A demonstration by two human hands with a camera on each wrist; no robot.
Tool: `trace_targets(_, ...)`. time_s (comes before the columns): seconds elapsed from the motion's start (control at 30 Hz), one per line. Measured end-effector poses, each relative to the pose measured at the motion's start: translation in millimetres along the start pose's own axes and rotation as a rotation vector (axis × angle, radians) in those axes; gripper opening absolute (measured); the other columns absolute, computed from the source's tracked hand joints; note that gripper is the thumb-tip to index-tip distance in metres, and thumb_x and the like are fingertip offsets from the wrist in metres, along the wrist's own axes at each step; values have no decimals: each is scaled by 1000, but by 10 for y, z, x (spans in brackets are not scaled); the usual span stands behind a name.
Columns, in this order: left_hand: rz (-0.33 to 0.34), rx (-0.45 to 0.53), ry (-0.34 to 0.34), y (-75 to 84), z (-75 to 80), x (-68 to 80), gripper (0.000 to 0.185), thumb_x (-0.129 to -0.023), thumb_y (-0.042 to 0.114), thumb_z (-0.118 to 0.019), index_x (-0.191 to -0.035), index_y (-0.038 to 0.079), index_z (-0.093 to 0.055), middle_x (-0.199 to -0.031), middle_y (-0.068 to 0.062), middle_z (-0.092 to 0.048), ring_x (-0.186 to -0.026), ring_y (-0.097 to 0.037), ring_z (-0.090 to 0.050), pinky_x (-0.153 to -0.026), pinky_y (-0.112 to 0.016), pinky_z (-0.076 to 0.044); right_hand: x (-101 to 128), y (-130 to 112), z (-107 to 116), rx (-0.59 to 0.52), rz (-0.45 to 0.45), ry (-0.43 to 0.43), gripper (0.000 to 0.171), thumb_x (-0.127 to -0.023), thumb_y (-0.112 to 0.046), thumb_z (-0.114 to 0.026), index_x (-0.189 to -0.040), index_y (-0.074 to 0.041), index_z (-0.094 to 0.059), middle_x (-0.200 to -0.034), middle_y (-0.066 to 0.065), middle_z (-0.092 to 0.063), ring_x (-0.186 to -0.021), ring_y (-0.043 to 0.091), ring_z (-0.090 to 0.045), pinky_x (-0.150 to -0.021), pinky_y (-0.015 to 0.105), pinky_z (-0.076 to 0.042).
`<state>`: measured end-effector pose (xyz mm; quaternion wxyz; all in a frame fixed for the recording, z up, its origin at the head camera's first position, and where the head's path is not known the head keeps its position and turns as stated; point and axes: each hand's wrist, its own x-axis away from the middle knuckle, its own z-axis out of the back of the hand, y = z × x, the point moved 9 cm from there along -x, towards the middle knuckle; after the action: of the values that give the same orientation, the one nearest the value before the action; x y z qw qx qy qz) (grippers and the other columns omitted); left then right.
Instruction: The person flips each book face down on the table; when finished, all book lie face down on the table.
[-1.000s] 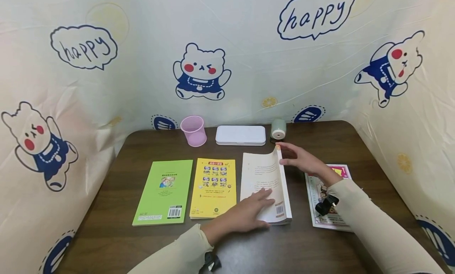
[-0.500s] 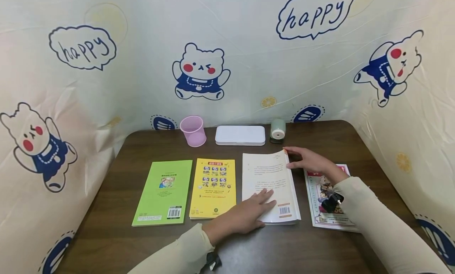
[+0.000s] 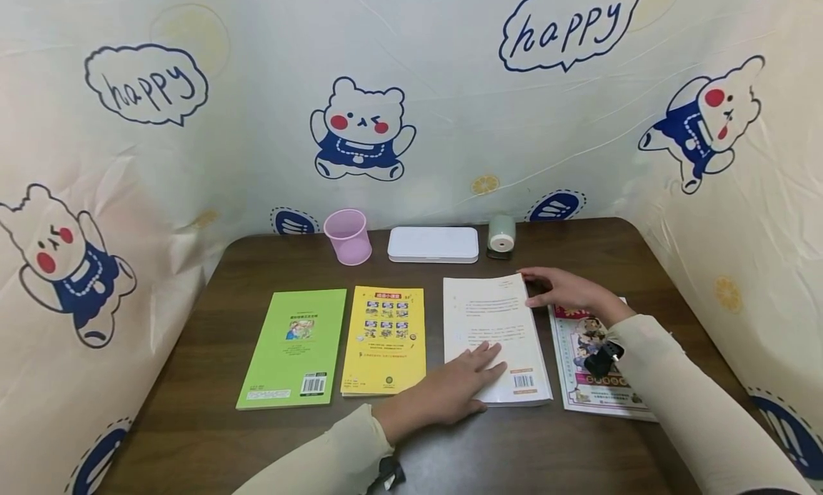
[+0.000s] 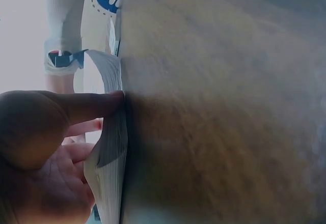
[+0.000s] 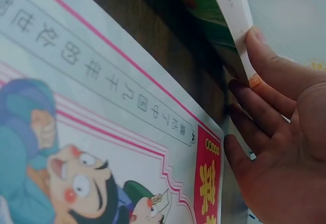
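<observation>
Head view: a dark wooden table (image 3: 193, 381) with rounded corners stands inside a cream curtain (image 3: 450, 109) printed with bears and "happy" speech bubbles, which wraps round three sides. Along the back edge stand a pink cup (image 3: 348, 236), a flat white case (image 3: 433, 244) and a small green sharpener (image 3: 501, 235). Nearer the person, four books lie in a row: a green book (image 3: 292, 348), a yellow book (image 3: 384, 340) just beside it, a white book (image 3: 495, 331) and, at the right end, a cartoon book (image 3: 594, 381) with a pink border.

The left hand (image 3: 450, 391) lies flat on the near left part of the white book, fingers straight and a little spread, pressing the cover down. From the left wrist, its thumb (image 4: 91, 104) sits against the page edges, where the cover lifts slightly off the pages. The right hand (image 3: 569, 291) rests at the far right corner of the white book, fingers stretched out and close together; from the right wrist, a fingertip (image 5: 260, 46) touches the book's corner (image 5: 237, 10) while the palm stays open above the cartoon book (image 5: 91, 132). Both arms wear pale sleeves.
</observation>
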<state>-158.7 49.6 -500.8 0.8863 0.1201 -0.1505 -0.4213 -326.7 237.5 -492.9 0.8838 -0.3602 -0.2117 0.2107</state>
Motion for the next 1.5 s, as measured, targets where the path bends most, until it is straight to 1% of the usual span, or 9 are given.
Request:
trace_targets(0.13, 7, -12, 5, -7, -6, 6, 73, -100, 33, -68, -163, 23, -33, -173, 1, -14, -159, -18, -13, -126, -35, -24, -22, -17, 15, -8, 19, 4, 74, -95, -26, -76, -153, 4, -41, -152, 27, -48, -144, 48, -40, -118, 66, -30)
trace_targets(0.3, 13, -30, 9, -7, 2, 30, 72, -100, 34, -68, -163, 23, -34, -173, 0, -15, -159, -20, -14, -126, -38, -24, -40, -34, -7, 1, 17, -7, 74, -94, -27, -76, -154, 1, -42, -154, 26, -46, -145, 47, -38, -118, 68, -27)
trace_targets(0.53, 28, -26, 10, -29, 15, 64, 72, -100, 33, -68, -163, 24, -34, -173, 1, -14, -159, -19, -14, -126, -38, -26, -84, -35, -25, 46, 4, 10, 74, -93, -30, -77, -154, -3, -45, -156, 24, -45, -146, 47, -36, -118, 68, -27)
trace_targets(0.8, 29, -33, 13, -60, 22, 76, 72, -100, 33, -69, -162, 23, -35, -173, 0, -15, -159, -20, -15, -125, -38, -26, -139, -1, -64, 87, -44, 10, 75, -93, -34, -78, -155, -5, -45, -158, 25, -40, -147, 48, -34, -118, 67, -28)
trace_targets(1.0, 40, -11, 8, -80, 37, 82, 71, -99, 32, -70, -162, 21, -36, -173, -1, -15, -159, -21, -15, -126, -39, -25, -191, -29, -83, 130, -44, 18, 74, -93, -35, -78, -153, -5, -48, -155, 27, -42, -144, 48, -37, -116, 68, -31)
trace_targets(1.13, 35, -8, 10, -87, 38, 81, 71, -99, 32, -70, -161, 20, -37, -173, -2, -16, -159, -21, -15, -126, -39, -25, -220, -44, -94, 153, -39, 22, 73, -93, -34, -78, -152, -5, -49, -152, 27, -44, -142, 48, -39, -116, 68, -32)
trace_targets(1.33, 30, -21, -3, -90, 25, 86, 71, -100, 33, -69, -162, 21, -36, -173, -2, -15, -159, -21, -14, -126, -38, -24, -224, -59, -105, 170, -46, 32, 74, -93, -34, -79, -153, -5, -48, -151, 27, -46, -141, 47, -41, -115, 68, -33)
trace_targets(1.5, 29, -12, -14, -92, 25, 77, 71, -100, 32, -69, -162, 21, -36, -173, -2, -15, -159, -21, -13, -126, -38, -24, -200, -42, -113, 190, -61, 49, 76, -93, -35, -79, -155, -5, -46, -150, 27, -47, -139, 47, -43, -114, 67, -35)
